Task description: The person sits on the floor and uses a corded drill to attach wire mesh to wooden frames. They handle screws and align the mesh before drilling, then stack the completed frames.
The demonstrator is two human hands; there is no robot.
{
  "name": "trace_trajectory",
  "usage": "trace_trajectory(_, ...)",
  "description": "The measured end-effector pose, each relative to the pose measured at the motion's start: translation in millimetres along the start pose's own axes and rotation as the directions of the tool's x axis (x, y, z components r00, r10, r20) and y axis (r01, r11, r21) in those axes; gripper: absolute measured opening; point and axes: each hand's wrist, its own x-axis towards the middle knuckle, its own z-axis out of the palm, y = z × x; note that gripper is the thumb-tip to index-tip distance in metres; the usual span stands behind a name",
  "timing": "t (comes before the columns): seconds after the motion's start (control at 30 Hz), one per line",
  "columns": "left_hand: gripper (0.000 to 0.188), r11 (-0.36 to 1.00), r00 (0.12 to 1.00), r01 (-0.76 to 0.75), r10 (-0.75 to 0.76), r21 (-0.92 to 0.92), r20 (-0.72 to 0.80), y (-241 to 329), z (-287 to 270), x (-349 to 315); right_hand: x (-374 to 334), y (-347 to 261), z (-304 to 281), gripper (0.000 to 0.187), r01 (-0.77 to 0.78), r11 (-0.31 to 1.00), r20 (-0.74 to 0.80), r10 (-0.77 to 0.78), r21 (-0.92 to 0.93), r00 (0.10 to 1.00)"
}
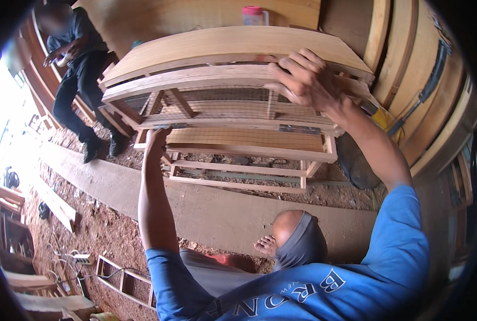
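In front of me stands a pale wooden cabinet point(243, 45) with a broad plank top and a slatted base. Wire mesh point(222, 104) covers a wooden frame on its front, and metal hinges point(300, 129) sit along the lower rail. My left hand point(157, 138) is closed on that rail at its left end, beside another hinge; part of its fingers is hidden. At the upper right, my right hand point(302, 77) has its bent fingers over the frame's top rail and the thumb lower down, gripping it.
A long board point(227, 206) lies on the reddish dirt before the cabinet. Someone in dark clothes point(80, 69) sits at the upper left. A pink-lidded jug point(254, 15) stands behind. Planks point(441, 112) lean at the right. A ladder-like frame point(123, 281) and power strip point(82, 258) lie lower left.
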Motion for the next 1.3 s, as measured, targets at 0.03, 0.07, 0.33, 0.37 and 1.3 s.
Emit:
trace_trajectory(0.03,0.031,1.0,1.0,-0.02,0.02,0.018,0.011,0,-2,-1,2,-2,-1,0.035,0.012,0.999,-0.002,-0.012,-0.04,1.0)
trace_trajectory(0.07,0.032,0.999,0.999,-0.041,0.042,-0.031,0.022,0,-2,-1,3,-2,-2,0.03,0.009,0.997,0.0,-0.009,-0.08,1.0)
trace_trajectory(0.33,0.031,0.986,0.98,-0.155,0.161,0.059,-0.113,-8,7,2,11,5,2,0.021,0.057,0.998,0.004,-0.057,-0.017,0.998)
trace_trajectory(0.37,0.034,0.99,0.979,-0.134,0.138,0.039,-0.148,-6,10,0,11,4,2,0.02,0.061,0.998,0.005,-0.061,-0.021,0.998)
trace_trajectory(1.3,0.034,1.0,0.979,0.013,-0.015,-0.011,-0.202,-1,18,23,-15,10,-13,0.018,-0.155,0.987,-0.128,0.159,0.043,0.979)
